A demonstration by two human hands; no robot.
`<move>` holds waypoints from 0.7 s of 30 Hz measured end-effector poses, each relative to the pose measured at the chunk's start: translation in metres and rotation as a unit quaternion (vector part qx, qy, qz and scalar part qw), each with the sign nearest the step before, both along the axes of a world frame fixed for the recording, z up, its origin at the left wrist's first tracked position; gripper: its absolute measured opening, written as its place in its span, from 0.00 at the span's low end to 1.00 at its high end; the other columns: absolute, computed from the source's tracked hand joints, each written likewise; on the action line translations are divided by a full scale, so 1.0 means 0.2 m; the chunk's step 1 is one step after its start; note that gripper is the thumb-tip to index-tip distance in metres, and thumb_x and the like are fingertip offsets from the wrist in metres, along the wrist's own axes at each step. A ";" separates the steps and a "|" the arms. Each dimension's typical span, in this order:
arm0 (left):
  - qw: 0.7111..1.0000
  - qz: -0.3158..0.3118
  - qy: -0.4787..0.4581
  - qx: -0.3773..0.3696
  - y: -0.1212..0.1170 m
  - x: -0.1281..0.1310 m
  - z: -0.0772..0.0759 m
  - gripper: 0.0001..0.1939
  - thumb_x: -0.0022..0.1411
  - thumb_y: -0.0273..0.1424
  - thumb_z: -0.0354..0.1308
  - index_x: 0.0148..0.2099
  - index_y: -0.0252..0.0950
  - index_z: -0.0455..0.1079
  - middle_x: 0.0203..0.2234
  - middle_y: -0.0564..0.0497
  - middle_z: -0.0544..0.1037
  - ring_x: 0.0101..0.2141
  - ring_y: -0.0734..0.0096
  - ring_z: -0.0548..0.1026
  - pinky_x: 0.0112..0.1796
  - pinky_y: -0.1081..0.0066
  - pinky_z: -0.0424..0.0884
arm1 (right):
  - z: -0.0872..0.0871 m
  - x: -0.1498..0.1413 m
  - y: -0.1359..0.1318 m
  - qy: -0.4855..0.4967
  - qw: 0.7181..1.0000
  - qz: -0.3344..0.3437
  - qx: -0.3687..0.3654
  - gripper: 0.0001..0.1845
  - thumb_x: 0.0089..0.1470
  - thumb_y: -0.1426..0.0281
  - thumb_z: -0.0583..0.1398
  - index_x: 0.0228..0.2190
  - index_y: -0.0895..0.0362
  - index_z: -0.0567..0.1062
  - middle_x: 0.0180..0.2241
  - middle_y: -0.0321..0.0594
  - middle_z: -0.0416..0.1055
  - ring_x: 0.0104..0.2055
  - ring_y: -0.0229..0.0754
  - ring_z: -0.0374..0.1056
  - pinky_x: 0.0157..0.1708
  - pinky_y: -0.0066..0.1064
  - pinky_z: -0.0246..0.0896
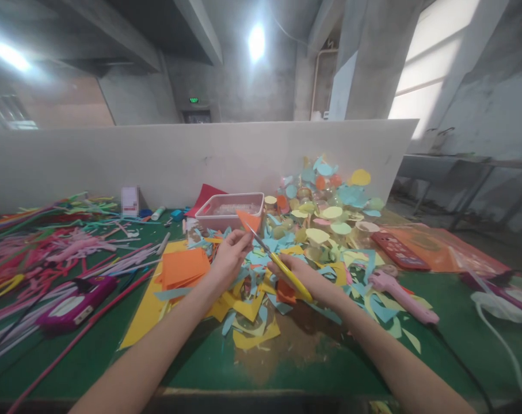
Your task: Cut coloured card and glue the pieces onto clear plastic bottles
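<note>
Between the fingers of my left hand (235,253) is a small piece of orange paper (248,221), held up above the scraps. My right hand (301,276) is closed around yellow-handled scissors (292,275), whose blades point up and to the left and meet the orange paper's edge. Just left of my left forearm lies a stack of orange paper squares (183,269) on a yellow sheet (145,310). Below both hands, blue, yellow and orange paper offcuts (250,307) cover the green table (191,374).
Behind my hands stands a pink plastic basket (230,198). Round paper pieces (325,213) heap up at the back right. A pink glue gun (405,296) and a red case (399,250) lie to the right. Pipe cleaners (83,247) and a purple device (77,303) lie left.
</note>
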State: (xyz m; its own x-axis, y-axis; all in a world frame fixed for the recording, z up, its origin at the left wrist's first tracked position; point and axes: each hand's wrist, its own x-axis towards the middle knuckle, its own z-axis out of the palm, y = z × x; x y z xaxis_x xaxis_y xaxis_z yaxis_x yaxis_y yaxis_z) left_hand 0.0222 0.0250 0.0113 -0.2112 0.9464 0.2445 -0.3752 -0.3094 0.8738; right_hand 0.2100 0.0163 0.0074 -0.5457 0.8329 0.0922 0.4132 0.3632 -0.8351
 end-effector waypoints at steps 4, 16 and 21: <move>1.000 -0.002 -0.004 -0.001 0.00 0.01 0.00 0.18 0.40 0.38 0.75 0.24 0.35 0.71 0.20 0.57 0.68 0.25 0.79 0.65 0.32 0.75 0.63 | 0.01 -0.01 -0.01 0.003 1.000 -0.006 -0.009 0.27 0.52 0.42 0.56 0.28 0.55 0.64 0.26 0.34 0.62 0.31 0.41 0.59 0.32 0.31 0.52; 0.999 0.000 -0.031 -0.011 -0.02 0.02 0.00 0.18 0.39 0.37 0.76 0.25 0.36 0.70 0.23 0.57 0.72 0.29 0.78 0.70 0.38 0.74 0.67 | -0.01 -0.03 -0.02 0.029 0.999 -0.024 0.003 0.28 0.51 0.42 0.57 0.25 0.55 0.63 0.23 0.31 0.59 0.27 0.36 0.54 0.28 0.29 0.50; 1.000 0.006 -0.028 -0.009 -0.03 0.01 0.01 0.19 0.37 0.38 0.76 0.25 0.35 0.70 0.24 0.56 0.71 0.29 0.78 0.69 0.38 0.74 0.66 | -0.05 -0.04 0.01 0.025 0.999 -0.030 0.017 0.29 0.51 0.41 0.56 0.24 0.55 0.63 0.23 0.31 0.57 0.27 0.37 0.54 0.28 0.30 0.49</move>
